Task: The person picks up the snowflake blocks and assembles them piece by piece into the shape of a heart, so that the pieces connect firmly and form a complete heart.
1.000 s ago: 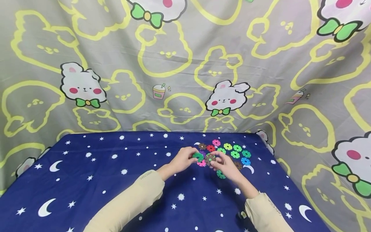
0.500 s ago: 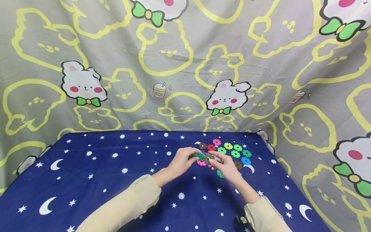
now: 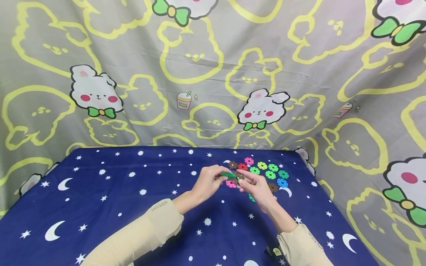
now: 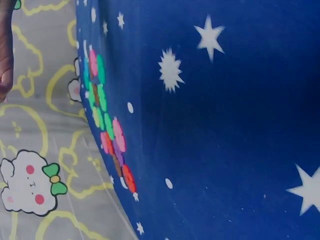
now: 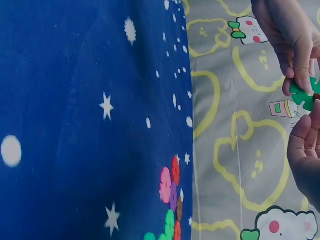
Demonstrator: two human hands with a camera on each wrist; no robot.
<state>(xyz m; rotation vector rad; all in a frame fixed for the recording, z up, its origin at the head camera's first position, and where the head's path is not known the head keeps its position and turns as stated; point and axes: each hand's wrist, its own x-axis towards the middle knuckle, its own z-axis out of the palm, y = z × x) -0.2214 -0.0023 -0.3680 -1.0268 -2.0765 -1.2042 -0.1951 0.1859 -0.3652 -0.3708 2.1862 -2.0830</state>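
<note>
Above the far right part of the table, my left hand (image 3: 208, 181) pinches a green notched plastic disc (image 3: 228, 174) between thumb and fingers. Opposite it, my right hand (image 3: 257, 186) grips a brown notched disc (image 3: 239, 176) by its edge. The two discs meet between the hands, the green one turned nearly edge-on. From the right wrist, the green disc (image 5: 305, 97) shows at the right edge of the view, with a sliver of brown beside it. Only part of a hand (image 4: 5, 55) shows in the left wrist view, its fingertips cut off.
Several loose notched discs lie flat behind and beside the hands, among them a blue one (image 3: 282, 183), a brown one (image 3: 273, 187) and a pink one (image 3: 249, 161). A dark blue star-patterned cloth (image 3: 133, 207) covers the table. Behind hangs a grey cartoon-print curtain (image 3: 206, 88).
The green disc has tilted from nearly face-on to edge-on. The brown disc has also tilted and come left against it, and the hands are slightly closer together.
</note>
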